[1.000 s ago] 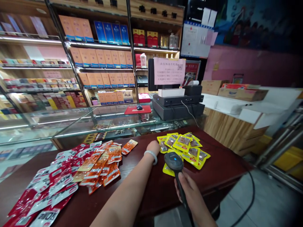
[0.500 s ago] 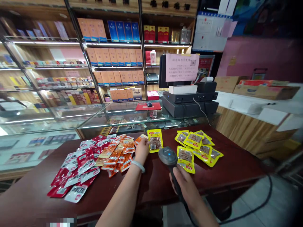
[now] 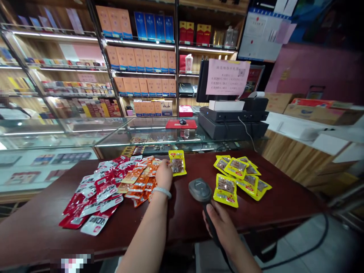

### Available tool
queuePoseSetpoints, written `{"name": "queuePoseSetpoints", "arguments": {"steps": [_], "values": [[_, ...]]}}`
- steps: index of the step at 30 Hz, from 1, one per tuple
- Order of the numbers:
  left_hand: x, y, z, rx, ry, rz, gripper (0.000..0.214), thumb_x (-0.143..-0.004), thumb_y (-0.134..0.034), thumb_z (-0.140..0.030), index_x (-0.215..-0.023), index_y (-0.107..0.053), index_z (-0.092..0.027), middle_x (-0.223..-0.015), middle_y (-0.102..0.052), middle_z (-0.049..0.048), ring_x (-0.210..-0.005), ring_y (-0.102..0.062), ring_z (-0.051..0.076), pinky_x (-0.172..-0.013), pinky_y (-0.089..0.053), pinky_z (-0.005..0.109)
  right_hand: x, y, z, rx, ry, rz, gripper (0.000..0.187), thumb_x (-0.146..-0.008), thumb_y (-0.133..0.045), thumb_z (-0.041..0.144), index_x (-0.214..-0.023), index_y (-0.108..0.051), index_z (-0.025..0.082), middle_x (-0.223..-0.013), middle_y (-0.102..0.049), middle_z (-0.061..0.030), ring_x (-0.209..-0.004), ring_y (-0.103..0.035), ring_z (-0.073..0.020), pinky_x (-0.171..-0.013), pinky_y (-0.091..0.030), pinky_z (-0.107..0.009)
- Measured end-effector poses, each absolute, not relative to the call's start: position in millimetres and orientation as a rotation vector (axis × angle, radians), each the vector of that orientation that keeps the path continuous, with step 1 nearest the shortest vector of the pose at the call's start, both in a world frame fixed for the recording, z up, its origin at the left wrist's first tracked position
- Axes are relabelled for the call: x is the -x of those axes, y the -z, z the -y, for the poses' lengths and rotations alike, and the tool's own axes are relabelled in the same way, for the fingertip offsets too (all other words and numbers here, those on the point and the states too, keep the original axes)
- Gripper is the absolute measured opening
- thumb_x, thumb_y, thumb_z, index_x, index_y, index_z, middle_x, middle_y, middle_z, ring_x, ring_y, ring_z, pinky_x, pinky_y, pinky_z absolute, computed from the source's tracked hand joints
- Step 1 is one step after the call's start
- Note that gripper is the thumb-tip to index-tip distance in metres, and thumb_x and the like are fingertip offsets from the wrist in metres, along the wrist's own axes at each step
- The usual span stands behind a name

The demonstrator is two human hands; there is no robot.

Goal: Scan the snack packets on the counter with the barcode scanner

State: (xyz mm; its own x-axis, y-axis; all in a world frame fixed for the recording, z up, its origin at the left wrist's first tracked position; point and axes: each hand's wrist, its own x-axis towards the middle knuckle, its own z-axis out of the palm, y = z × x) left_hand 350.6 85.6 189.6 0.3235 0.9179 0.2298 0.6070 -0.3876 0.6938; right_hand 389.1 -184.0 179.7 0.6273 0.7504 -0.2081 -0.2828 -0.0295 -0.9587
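My left hand, with a pale bangle at the wrist, is closed at the left edge of a yellow snack packet with a clear window. Its fingertips are partly hidden. Beside that hand, on its left, lies a heap of orange snack packets. Red-and-white packets are spread further left. My right hand is wrapped round the handle of a dark barcode scanner, whose head points forward over the table. Several more yellow packets lie piled to the right of the scanner.
The dark red table meets a glass display counter. On the counter stand a monitor with a pink notice and a black cash drawer. The scanner's cable loops at lower right. Boxed goods fill the back shelves.
My left hand has moved left and slightly away from me, with the single yellow packet shifting along with it. The scanner's blue light no longer shows. The view has turned slightly.
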Motion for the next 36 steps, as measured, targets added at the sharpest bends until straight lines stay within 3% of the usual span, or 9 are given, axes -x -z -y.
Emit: {"name": "queuePoseSetpoints", "arguments": {"steps": [4,7,10,13,19,24,30,36], "values": [[-352,-195,-78,-2.143,-1.207,-1.33,0.041,-0.086,-0.056,-0.022,-0.127,-0.051,-0.016,-0.124,-0.06,0.014,-0.117,-0.055,0.025,-0.098,-0.044,0.036,-392,-174,197,1.362,-0.834,0.359,0.056,-0.069,-0.068,0.073,-0.093,-0.061,0.023,-0.063,-0.053,0.0039,-0.049,-0.047,-0.0097,-0.043,-0.037,-0.019],[-365,-195,-54,-2.274,-1.28,-1.139,0.04,-0.088,-0.055,-0.023,-0.127,-0.052,-0.016,-0.123,-0.059,0.0135,-0.119,-0.053,0.025,-0.103,-0.041,0.036,-395,-172,209,1.353,-0.813,0.356,0.054,-0.071,-0.067,0.072,-0.093,-0.061,0.022,-0.064,-0.054,0.0039,-0.049,-0.047,-0.0091,-0.043,-0.036,-0.018],[-382,-192,-16,-2.497,-1.029,-0.718,0.028,-0.091,-0.053,-0.026,-0.117,-0.059,-0.019,-0.114,-0.064,0.0096,-0.11,-0.057,0.022,-0.099,-0.042,0.034,-400,-173,221,1.379,-0.746,0.376,0.052,-0.075,-0.064,0.07,-0.088,-0.059,0.021,-0.062,-0.052,0.0045,-0.048,-0.045,-0.0082,-0.043,-0.035,-0.018],[-394,-189,22,-2.672,-0.706,-0.411,0.03,-0.091,-0.055,-0.031,-0.119,-0.06,-0.022,-0.115,-0.065,0.0083,-0.109,-0.057,0.023,-0.097,-0.041,0.034,-406,-171,234,1.426,-0.658,0.359,0.051,-0.077,-0.064,0.069,-0.089,-0.059,0.02,-0.063,-0.055,0.0033,-0.051,-0.047,-0.0095,-0.045,-0.038,-0.02],[-408,-187,62,-2.86,-0.407,-0.665,0.036,-0.084,-0.056,-0.047,-0.098,-0.067,-0.015,-0.104,-0.065,0.0184,-0.106,-0.055,0.033,-0.094,-0.035,0.045,-419,-162,256,1.463,-0.564,0.258,0.052,-0.077,-0.064,0.067,-0.1,-0.062,0.021,-0.067,-0.061,0.0007,-0.054,-0.054,-0.0147,-0.047,-0.042,-0.024],[-430,-189,78,-2.835,-0.332,-0.665,0.035,-0.081,-0.059,-0.038,-0.1,-0.067,-0.009,-0.104,-0.065,0.0243,-0.105,-0.055,0.037,-0.092,-0.034,0.049,-423,-164,263,1.426,-0.561,0.175,0.056,-0.073,-0.067,0.069,-0.101,-0.063,0.021,-0.065,-0.061,0.0007,-0.051,-0.054,-0.0147,-0.046,-0.042,-0.024],[-430,-186,69,-2.564,-0.15,-0.727,0.029,-0.081,-0.064,-0.031,-0.104,-0.058,-0.015,-0.097,-0.069,0.0151,-0.089,-0.066,0.027,-0.076,-0.043,0.033,-424,-165,269,1.422,-0.574,0.17,0.056,-0.074,-0.065,0.07,-0.101,-0.062,0.021,-0.066,-0.062,-0.0002,-0.051,-0.053,-0.0139,-0.044,-0.041,-0.023],[-385,-168,31,-2.131,-0.506,-0.819,0.006,-0.091,-0.051,-0.025,-0.094,-0.048,-0.021,-0.089,-0.067,0.0053,-0.077,-0.063,0.017,-0.066,-0.044,0.025,-415,-162,267,1.436,-0.625,0.244,0.049,-0.079,-0.064,0.066,-0.101,-0.063,0.022,-0.071,-0.064,-0.0019,-0.057,-0.056,-0.0156,-0.05,-0.045,-0.025]]}}
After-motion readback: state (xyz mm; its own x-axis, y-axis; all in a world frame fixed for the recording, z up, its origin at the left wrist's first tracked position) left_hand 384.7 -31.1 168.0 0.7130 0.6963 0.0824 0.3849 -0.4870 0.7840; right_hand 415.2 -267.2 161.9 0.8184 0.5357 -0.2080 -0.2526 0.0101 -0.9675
